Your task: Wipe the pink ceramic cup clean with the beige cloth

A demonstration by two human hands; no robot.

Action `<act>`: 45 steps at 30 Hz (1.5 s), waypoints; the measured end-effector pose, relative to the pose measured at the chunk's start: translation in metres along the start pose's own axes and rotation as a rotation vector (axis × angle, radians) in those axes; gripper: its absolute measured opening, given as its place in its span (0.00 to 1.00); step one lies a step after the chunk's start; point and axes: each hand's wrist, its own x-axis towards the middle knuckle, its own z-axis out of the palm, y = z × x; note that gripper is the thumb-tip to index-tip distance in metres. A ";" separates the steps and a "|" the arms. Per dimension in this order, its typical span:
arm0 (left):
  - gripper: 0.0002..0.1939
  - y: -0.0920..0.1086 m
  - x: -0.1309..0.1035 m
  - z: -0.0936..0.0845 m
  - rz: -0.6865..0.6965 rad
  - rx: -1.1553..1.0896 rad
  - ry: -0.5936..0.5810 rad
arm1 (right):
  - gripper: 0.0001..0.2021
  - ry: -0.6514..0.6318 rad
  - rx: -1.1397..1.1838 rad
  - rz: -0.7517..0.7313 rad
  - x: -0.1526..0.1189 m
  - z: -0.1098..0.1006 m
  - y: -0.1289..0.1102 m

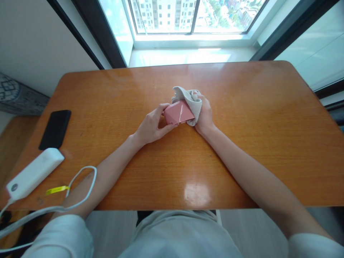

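A pink box (178, 112) was held just above the middle of the wooden table (242, 143), tilted. The left hand (151, 126) was closed on its left end, thumb below, fingers curled over the top edge. The right hand (204, 114) was wrapped in a beige cloth (189, 98) pressed against the box's right side; its fingers were mostly hidden by the cloth, so their grip could not be made out exactly. The box's far face was hidden. At the left edge lay a black phone (55, 129), a white power bank (33, 173) and its white cable (80, 186), partly cut off by the frame.
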 end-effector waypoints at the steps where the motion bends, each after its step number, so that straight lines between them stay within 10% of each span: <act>1: 0.31 -0.001 0.000 0.000 0.007 -0.009 -0.011 | 0.34 0.050 0.024 0.011 -0.001 0.000 -0.001; 9: 0.34 -0.003 -0.002 0.000 -0.015 -0.025 -0.014 | 0.27 0.050 -0.221 -0.111 -0.008 -0.002 -0.037; 19: 0.14 -0.011 -0.005 0.004 0.064 -0.049 0.058 | 0.13 -0.104 -0.950 -0.550 -0.034 0.030 -0.073; 33: 0.25 -0.002 -0.001 0.002 -0.042 -0.020 0.020 | 0.26 -0.048 -0.445 -0.195 -0.008 0.009 -0.068; 45: 0.31 0.000 -0.001 -0.001 -0.027 0.031 -0.017 | 0.32 0.051 0.085 0.096 0.003 0.002 -0.010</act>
